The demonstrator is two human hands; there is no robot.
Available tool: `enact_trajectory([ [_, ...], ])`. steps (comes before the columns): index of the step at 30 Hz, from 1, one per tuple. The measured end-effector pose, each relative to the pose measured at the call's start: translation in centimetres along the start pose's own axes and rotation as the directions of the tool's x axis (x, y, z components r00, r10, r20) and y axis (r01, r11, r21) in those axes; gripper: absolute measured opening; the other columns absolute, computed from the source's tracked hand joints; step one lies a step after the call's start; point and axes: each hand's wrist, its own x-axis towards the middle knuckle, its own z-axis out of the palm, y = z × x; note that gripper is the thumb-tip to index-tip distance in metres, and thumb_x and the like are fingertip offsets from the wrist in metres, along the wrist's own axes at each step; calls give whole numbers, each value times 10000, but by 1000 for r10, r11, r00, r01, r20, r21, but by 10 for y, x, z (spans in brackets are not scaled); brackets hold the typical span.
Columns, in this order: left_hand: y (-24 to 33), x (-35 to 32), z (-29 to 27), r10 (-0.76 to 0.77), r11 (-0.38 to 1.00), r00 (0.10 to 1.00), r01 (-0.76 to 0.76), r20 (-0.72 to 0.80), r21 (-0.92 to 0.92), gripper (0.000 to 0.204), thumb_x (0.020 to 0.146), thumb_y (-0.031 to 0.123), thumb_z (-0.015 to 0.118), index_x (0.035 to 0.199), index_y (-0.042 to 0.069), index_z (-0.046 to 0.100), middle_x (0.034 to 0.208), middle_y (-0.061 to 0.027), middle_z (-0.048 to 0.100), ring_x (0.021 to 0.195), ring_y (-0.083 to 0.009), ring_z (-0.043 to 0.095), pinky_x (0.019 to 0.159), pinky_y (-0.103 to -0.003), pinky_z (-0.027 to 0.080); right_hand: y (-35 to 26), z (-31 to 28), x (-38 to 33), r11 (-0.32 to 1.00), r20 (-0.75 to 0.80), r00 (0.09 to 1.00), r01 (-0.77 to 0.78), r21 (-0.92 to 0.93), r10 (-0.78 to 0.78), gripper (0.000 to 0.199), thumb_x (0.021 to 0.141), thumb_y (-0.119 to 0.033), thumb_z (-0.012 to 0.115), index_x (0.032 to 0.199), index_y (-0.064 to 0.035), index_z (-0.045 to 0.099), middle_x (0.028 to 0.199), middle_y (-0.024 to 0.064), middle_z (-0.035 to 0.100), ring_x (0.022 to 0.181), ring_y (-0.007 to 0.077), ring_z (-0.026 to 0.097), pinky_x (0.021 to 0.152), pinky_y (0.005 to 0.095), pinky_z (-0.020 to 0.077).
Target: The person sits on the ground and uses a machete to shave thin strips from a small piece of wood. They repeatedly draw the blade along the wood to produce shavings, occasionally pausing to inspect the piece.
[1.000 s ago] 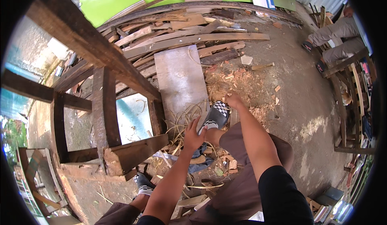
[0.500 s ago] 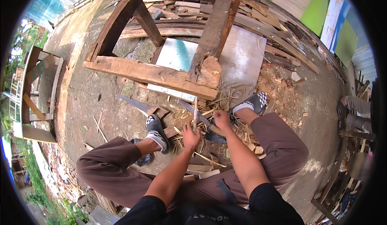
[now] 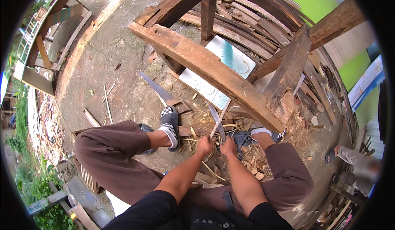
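Over the remote feed I see my left forearm [image 3: 183, 174] and right forearm [image 3: 243, 182] reaching forward, slanting toward each other. My left hand [image 3: 204, 144] is curled into a grip, just beside my right hand [image 3: 228, 146], likewise folded closed.

Head-worn fisheye, facing down, wide view

Right hand [image 3: 228, 145] now, wrapped around the dark blade [image 3: 213, 112], its near end lost inside the fist! Left hand [image 3: 204, 144] covers the bottom of the pale strip [image 3: 224, 110]. Across goes the long beam [image 3: 214, 71], blocking part of the white panel [image 3: 230, 57] and most of 1 shoe [image 3: 281, 137]. Far right, another person [image 3: 349, 158] is cut off at the rim, 1 patch blurred.
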Motion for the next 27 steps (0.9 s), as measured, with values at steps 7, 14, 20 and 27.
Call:
enact_trajectory([
  [7,7,-28,-29,34,918,901,-199,-432,-343,251,1049,220,470,1104,10,597,770,-163,637,714,-331,633,680,-424,488,-19,-33,13,991,175,984,-50,127,27,389,805,-218,609,1135,-16,642,1146,239,668,1136,421,605,951,474,481],
  [14,15,-37,-74,-72,667,931,-222,-358,-711,281,1082,251,419,1080,39,603,679,-18,562,601,-88,522,551,-261,436,-34,-25,12,967,133,989,31,253,-66,376,883,-287,619,1069,38,647,914,214,684,778,351,678,664,446,533],
  [20,55,-54,-131,-173,341,846,-429,-505,-836,243,1072,231,467,1107,33,603,828,-55,637,705,-93,588,642,-259,506,-64,-54,-46,858,279,943,10,514,-179,274,940,-252,659,925,19,619,602,46,505,435,173,505,402,355,414],
  [27,59,-105,-211,-255,324,739,-542,-623,-776,291,1040,234,560,1142,-10,682,950,-38,698,776,-87,608,695,-241,486,-89,-113,-113,758,322,840,151,634,-436,411,975,-401,626,920,6,600,611,22,508,389,115,450,365,315,361],
])
